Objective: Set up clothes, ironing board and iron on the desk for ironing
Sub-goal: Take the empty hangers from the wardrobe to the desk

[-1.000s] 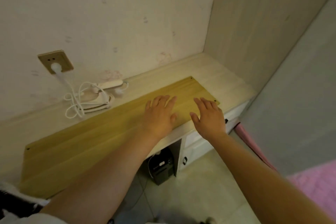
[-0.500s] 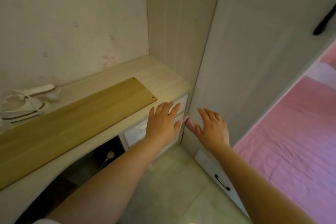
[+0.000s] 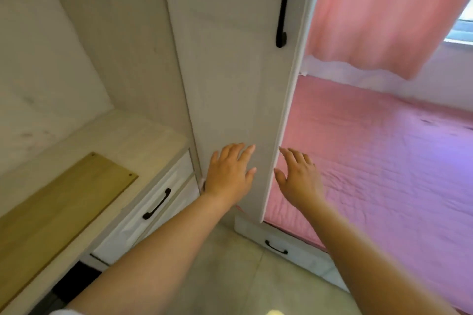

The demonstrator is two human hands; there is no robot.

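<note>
A yellow wooden board (image 3: 58, 202) lies flat on the pale desk (image 3: 120, 140) at the lower left. My left hand (image 3: 230, 171) is held out with straight fingers in front of a white wardrobe door (image 3: 230, 71). My right hand (image 3: 298, 179) is also held out with spread fingers, just right of the door's edge and over the pink bed. Neither hand holds anything. No clothes or iron are in view.
The wardrobe door carries a long black handle (image 3: 284, 5). White drawers with black handles (image 3: 157, 203) sit under the desk. A pink bed (image 3: 384, 161) fills the right, with a drawer (image 3: 276, 247) in its base and a pink curtain (image 3: 384, 7) behind it.
My view has swung right, from the board and the white power strip towards the wardrobe and bed. Both hands left the board and now hover at the wardrobe door.
</note>
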